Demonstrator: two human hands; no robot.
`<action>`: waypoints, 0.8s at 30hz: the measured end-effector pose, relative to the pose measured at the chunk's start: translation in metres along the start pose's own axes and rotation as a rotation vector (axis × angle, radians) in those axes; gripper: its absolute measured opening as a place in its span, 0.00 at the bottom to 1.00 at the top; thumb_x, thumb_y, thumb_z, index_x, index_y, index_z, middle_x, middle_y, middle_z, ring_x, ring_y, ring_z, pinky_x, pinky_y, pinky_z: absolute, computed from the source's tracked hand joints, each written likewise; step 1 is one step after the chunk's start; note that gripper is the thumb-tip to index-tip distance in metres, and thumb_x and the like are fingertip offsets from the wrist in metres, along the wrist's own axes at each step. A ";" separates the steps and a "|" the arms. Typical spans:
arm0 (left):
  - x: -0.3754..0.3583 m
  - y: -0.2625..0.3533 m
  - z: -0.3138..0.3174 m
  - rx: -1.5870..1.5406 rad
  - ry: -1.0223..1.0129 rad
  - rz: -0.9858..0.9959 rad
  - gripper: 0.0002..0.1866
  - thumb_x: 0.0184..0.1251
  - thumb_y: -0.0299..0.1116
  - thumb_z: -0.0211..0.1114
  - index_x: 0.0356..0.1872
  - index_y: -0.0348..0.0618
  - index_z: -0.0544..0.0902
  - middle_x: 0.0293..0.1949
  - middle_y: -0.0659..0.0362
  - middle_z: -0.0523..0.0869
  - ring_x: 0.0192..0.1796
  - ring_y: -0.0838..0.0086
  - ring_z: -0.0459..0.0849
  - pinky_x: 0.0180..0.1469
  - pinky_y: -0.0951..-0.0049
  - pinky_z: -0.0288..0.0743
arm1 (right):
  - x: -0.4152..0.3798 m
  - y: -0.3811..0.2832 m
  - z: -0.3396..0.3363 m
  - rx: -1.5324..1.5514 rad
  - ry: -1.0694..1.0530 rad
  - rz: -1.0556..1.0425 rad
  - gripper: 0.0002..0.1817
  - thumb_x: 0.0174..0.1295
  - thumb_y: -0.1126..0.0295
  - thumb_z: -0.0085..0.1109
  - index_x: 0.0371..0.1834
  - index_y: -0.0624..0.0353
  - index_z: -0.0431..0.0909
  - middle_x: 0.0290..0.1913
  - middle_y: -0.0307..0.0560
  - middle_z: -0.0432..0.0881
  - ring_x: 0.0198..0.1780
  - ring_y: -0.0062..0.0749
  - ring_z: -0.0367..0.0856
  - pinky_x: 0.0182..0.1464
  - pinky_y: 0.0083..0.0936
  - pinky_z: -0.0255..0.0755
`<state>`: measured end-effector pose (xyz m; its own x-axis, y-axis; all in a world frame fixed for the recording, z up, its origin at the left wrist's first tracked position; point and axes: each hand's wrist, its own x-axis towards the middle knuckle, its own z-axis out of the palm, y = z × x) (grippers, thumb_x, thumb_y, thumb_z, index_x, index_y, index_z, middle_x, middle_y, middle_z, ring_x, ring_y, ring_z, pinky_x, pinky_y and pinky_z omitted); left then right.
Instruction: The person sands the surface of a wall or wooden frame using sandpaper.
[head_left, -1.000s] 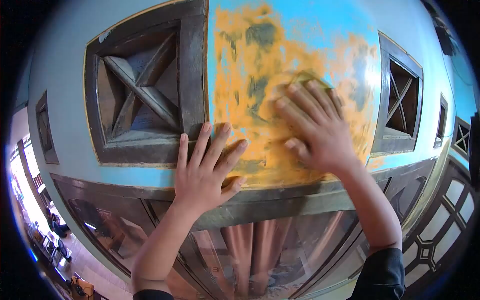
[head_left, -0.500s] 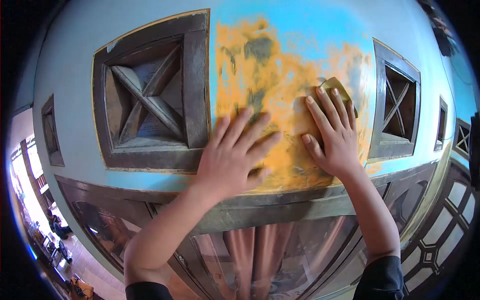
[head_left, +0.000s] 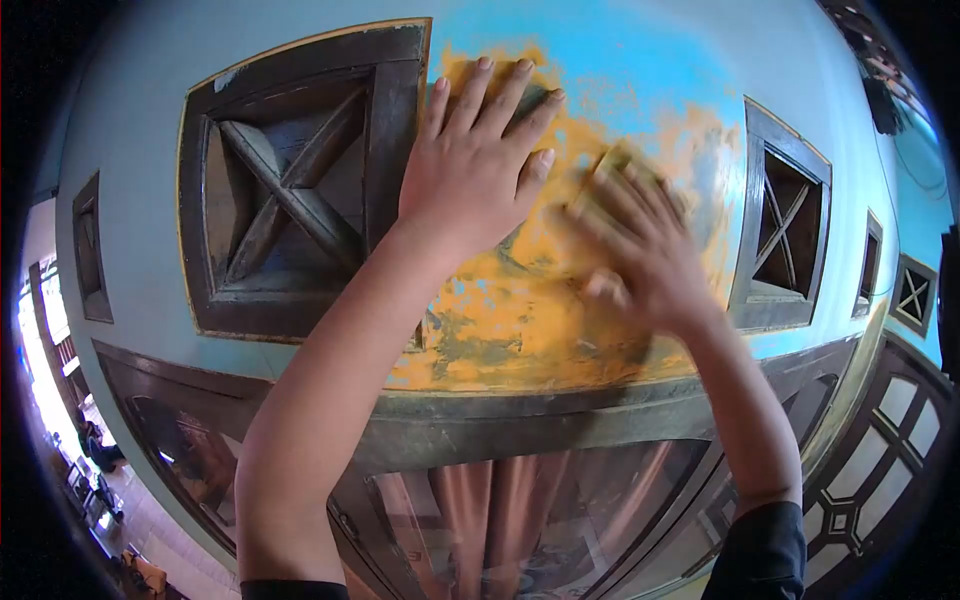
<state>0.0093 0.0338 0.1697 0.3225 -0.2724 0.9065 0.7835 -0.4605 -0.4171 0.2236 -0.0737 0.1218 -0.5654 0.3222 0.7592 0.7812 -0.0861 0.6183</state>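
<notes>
My left hand (head_left: 470,180) rests on the wall with its fingers spread, over the upper left of a worn orange patch (head_left: 490,325) beside the dark wooden vent frame. It holds nothing. My right hand (head_left: 650,255), smeared by motion, presses a piece of sandpaper (head_left: 614,160) against the middle right of the same patch. The sandpaper is olive-brown and shows above and between the fingers; the rest of it lies hidden under the palm. Bright blue paint (head_left: 640,45) borders the patch at the top, and grey stains mark the orange.
Crossed-slat wooden vents stand left (head_left: 290,190) and right (head_left: 790,215) of the patch. Below runs a dark wooden beam (head_left: 520,425) above glass panes with a pinkish curtain (head_left: 500,510) behind. A panelled door (head_left: 870,470) is at the lower right.
My left hand has moved up the wall, uncovering the patch's lower left. My right hand has shifted slightly left with the sandpaper and is now blurred.
</notes>
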 end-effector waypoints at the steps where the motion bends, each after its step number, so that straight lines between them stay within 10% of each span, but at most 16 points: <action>1: 0.000 -0.001 -0.001 0.013 -0.006 0.012 0.27 0.80 0.49 0.48 0.78 0.66 0.65 0.80 0.59 0.60 0.82 0.57 0.53 0.82 0.45 0.44 | 0.010 0.008 0.004 0.002 0.066 0.048 0.38 0.67 0.31 0.46 0.79 0.30 0.64 0.81 0.43 0.61 0.81 0.51 0.56 0.79 0.58 0.43; 10: 0.010 -0.022 0.000 0.031 0.008 0.131 0.26 0.80 0.44 0.47 0.77 0.71 0.66 0.80 0.62 0.61 0.82 0.59 0.56 0.80 0.42 0.49 | -0.012 -0.065 0.011 0.217 -0.088 -0.177 0.38 0.66 0.28 0.43 0.78 0.27 0.64 0.82 0.41 0.59 0.81 0.48 0.56 0.80 0.58 0.44; 15: 0.014 -0.024 -0.002 0.040 -0.088 0.162 0.29 0.81 0.48 0.43 0.80 0.58 0.60 0.82 0.56 0.53 0.83 0.57 0.47 0.83 0.48 0.40 | 0.011 -0.003 0.010 0.029 0.176 0.206 0.37 0.67 0.31 0.45 0.77 0.28 0.66 0.81 0.42 0.60 0.81 0.50 0.56 0.80 0.59 0.43; 24: 0.012 -0.026 -0.001 0.002 -0.084 0.177 0.30 0.82 0.48 0.40 0.81 0.55 0.59 0.83 0.54 0.51 0.84 0.57 0.45 0.84 0.50 0.36 | -0.036 -0.083 0.021 0.210 -0.161 -0.196 0.36 0.67 0.31 0.45 0.76 0.27 0.68 0.80 0.46 0.62 0.81 0.54 0.56 0.80 0.58 0.43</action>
<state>-0.0078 0.0415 0.1914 0.4984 -0.2773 0.8214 0.7116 -0.4103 -0.5703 0.1852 -0.0582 0.0387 -0.6744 0.4602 0.5774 0.7084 0.1831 0.6816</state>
